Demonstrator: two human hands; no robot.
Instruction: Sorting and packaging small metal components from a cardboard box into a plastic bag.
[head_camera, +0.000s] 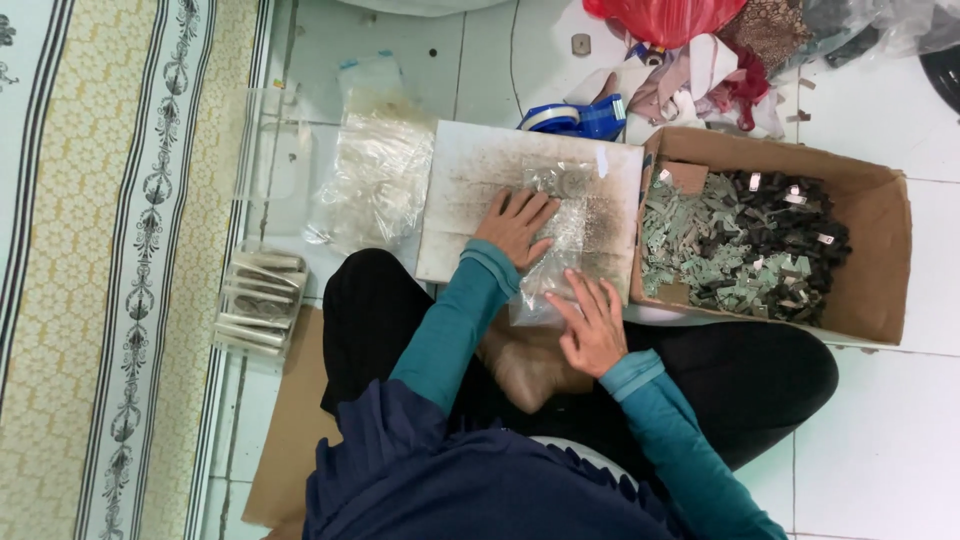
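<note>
While I watch from the head view, the right hand (592, 330) lies flat, fingers spread, pressing the near end of a clear plastic bag (556, 250); nothing is clenched. At 11 o'clock from it, the left hand (515, 225) rests palm-down, open, on the bag's left edge. I note the bag lies between both hands on a stained white board (470, 170). At 2 o'clock, a cardboard box (880, 210) holds small metal pieces (745, 250).
</note>
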